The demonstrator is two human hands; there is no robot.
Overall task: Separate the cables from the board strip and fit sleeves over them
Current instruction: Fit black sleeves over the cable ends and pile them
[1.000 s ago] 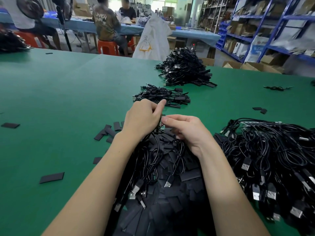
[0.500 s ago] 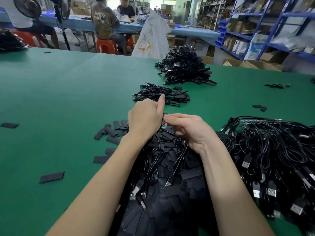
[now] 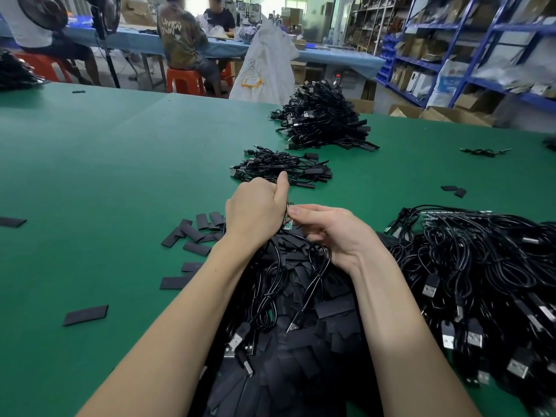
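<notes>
A small green board strip shows between my two hands, above a heap of flat black sleeves. My left hand grips the strip from the left with curled fingers, thumb raised. My right hand pinches the strip's right side with thumb and forefinger. Black USB cables hang from the strip down over the sleeve heap, their plugs lying near my forearms. How the strip sits inside my left fist is hidden.
A big tangle of black cables lies at the right. Two piles of finished cables sit farther back. Loose sleeves scatter left on the green table. People sit at a far blue table.
Both hands have stayed on the strip and shifted only slightly. My left thumb has lifted a little higher.
</notes>
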